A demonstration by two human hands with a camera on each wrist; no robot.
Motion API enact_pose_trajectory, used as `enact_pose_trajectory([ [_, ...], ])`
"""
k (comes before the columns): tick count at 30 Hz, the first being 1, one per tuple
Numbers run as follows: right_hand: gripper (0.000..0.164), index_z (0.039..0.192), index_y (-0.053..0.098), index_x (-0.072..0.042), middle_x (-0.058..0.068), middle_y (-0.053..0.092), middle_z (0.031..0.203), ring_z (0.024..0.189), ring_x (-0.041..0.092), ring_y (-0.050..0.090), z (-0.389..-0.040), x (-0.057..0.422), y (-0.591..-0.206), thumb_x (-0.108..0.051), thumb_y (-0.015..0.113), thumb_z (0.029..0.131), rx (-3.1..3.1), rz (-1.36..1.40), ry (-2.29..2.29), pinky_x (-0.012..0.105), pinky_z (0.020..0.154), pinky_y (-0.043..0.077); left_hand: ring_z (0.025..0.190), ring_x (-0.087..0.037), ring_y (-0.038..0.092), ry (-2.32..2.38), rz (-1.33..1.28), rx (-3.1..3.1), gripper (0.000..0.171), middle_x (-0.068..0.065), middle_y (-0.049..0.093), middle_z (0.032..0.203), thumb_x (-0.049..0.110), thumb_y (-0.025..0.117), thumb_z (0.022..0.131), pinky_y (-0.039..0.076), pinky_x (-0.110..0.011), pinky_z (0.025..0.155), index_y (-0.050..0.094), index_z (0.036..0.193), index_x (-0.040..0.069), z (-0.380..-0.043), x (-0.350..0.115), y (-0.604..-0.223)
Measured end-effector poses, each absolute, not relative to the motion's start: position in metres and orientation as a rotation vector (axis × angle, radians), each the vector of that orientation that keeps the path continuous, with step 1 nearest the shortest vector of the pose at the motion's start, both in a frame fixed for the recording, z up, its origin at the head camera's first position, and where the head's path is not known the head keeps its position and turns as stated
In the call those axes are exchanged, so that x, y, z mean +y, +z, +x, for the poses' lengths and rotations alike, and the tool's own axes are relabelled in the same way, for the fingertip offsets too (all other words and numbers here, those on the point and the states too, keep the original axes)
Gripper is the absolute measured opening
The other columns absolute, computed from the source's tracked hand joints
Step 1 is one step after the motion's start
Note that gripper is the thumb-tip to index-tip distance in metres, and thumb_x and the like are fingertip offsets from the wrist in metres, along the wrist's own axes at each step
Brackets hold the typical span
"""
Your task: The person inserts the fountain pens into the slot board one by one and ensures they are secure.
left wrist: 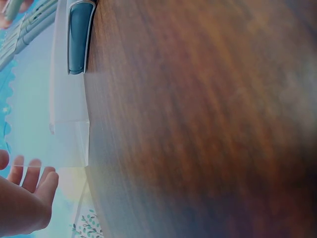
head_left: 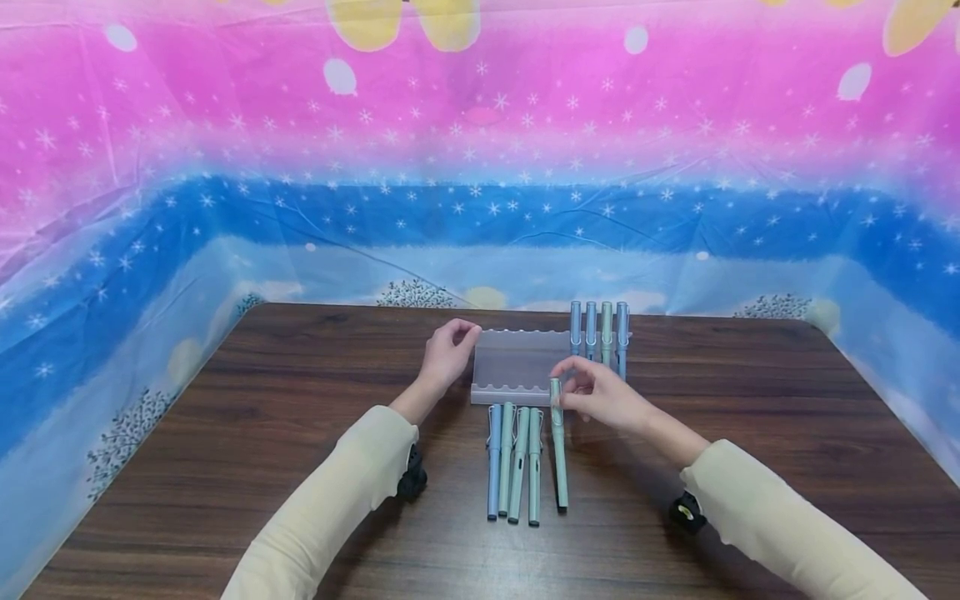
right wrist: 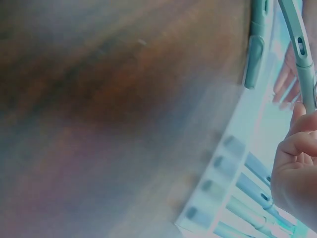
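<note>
A clear plastic pen rack (head_left: 517,360) with scalloped edges lies on the table. My left hand (head_left: 448,354) pinches its far left corner between thumb and fingers; the left wrist view shows those fingers partly through the clear plastic. My right hand (head_left: 603,396) holds a pale green pen (head_left: 560,467) near its capped end, tilted, just in front of the rack's near edge. Several capped pens (head_left: 606,325), blue and green, lie side by side in the rack's right end, partly hidden behind my right hand. In the right wrist view, the held pen (right wrist: 297,39) rises from the curled fingers (right wrist: 299,144).
Several more pens lie in a row before the rack, one blue pen (head_left: 494,467) at the left and green pens (head_left: 534,475) beside it. The brown wooden table (head_left: 262,467) runs back to a pink and blue patterned cloth (head_left: 480,208) hanging around it.
</note>
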State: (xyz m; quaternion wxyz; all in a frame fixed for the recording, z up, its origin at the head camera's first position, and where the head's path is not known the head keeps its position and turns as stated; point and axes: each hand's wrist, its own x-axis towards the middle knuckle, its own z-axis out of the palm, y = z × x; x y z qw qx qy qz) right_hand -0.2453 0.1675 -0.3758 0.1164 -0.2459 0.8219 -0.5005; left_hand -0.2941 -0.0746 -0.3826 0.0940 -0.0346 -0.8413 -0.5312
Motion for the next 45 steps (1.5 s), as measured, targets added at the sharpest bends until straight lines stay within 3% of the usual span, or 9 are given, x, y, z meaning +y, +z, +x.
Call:
enact_pose_trajectory([
  [5, 0.03, 0.109, 0.049, -0.009, 0.009, 0.06, 0.08, 0.054, 0.027, 0.049, -0.25, 0.171, -0.365, -0.011, 0.062, 0.082, 2.465, -0.763, -1.468, 0.041, 0.049, 0.045, 0.088, -0.022, 0.054, -1.575, -0.098, -2.509, 0.025, -0.009, 0.059, 0.099, 0.024, 0.051, 0.09, 0.043, -0.034, 0.079, 0.059, 0.101, 0.004, -0.294, -0.075, -0.383],
  [12, 0.03, 0.112, 0.047, -0.004, 0.012, 0.059, 0.081, 0.053, 0.025, 0.047, -0.248, 0.175, -0.336, -0.006, 0.058, 0.084, 2.524, -0.774, -1.518, 0.033, 0.045, 0.041, 0.088, -0.021, 0.054, -1.572, -0.094, -2.513, 0.025, -0.009, 0.059, 0.099, 0.024, 0.051, 0.09, 0.043, -0.034, 0.078, 0.059, 0.101, 0.004, -0.294, -0.074, -0.382],
  [16, 0.03, 0.111, 0.048, -0.006, 0.013, 0.058, 0.083, 0.053, 0.023, 0.049, -0.253, 0.177, -0.326, -0.007, 0.059, 0.084, 2.566, -0.736, -1.507, 0.033, 0.046, 0.043, 0.087, -0.021, 0.054, -1.573, -0.092, -2.514, 0.025, -0.009, 0.059, 0.098, 0.024, 0.051, 0.09, 0.044, -0.034, 0.078, 0.059, 0.101, 0.004, -0.295, -0.074, -0.382],
  [24, 0.032, 0.113, 0.047, -0.011, 0.01, 0.057, 0.085, 0.057, 0.032, 0.049, -0.275, 0.184, -0.325, -0.015, 0.061, 0.084, 2.634, -0.806, -1.478, 0.046, 0.051, 0.044, 0.086, -0.021, 0.055, -1.59, -0.091, -2.511, 0.025, -0.009, 0.059, 0.098, 0.024, 0.051, 0.09, 0.044, -0.033, 0.077, 0.059, 0.101, 0.004, -0.295, -0.074, -0.381],
  [34, 0.032, 0.113, 0.045, -0.005, 0.017, 0.054, 0.088, 0.064, 0.041, 0.053, -0.271, 0.177, -0.297, -0.008, 0.058, 0.085, 2.629, -0.802, -1.493, 0.048, 0.053, 0.046, 0.087, -0.022, 0.054, -1.582, -0.1, -2.511, 0.024, -0.009, 0.059, 0.097, 0.024, 0.05, 0.09, 0.044, -0.034, 0.077, 0.059, 0.101, 0.003, -0.293, -0.074, -0.381],
  [39, 0.034, 0.114, 0.046, -0.013, 0.014, 0.054, 0.091, 0.062, 0.041, 0.051, -0.287, 0.184, -0.306, -0.019, 0.06, 0.084, 2.658, -0.807, -1.471, 0.047, 0.049, 0.044, 0.087, -0.022, 0.054, -1.579, -0.1, -2.51, 0.024, -0.009, 0.059, 0.098, 0.024, 0.05, 0.09, 0.044, -0.034, 0.077, 0.059, 0.101, 0.003, -0.293, -0.075, -0.381],
  [45, 0.034, 0.114, 0.047, -0.016, 0.009, 0.055, 0.089, 0.062, 0.037, 0.053, -0.297, 0.186, -0.31, -0.023, 0.061, 0.084, 2.713, -0.86, -1.463, 0.035, 0.046, 0.04, 0.088, -0.022, 0.053, -1.574, -0.096, -2.515, 0.025, -0.009, 0.059, 0.099, 0.024, 0.05, 0.091, 0.043, -0.035, 0.078, 0.059, 0.102, 0.004, -0.292, -0.075, -0.381],
])
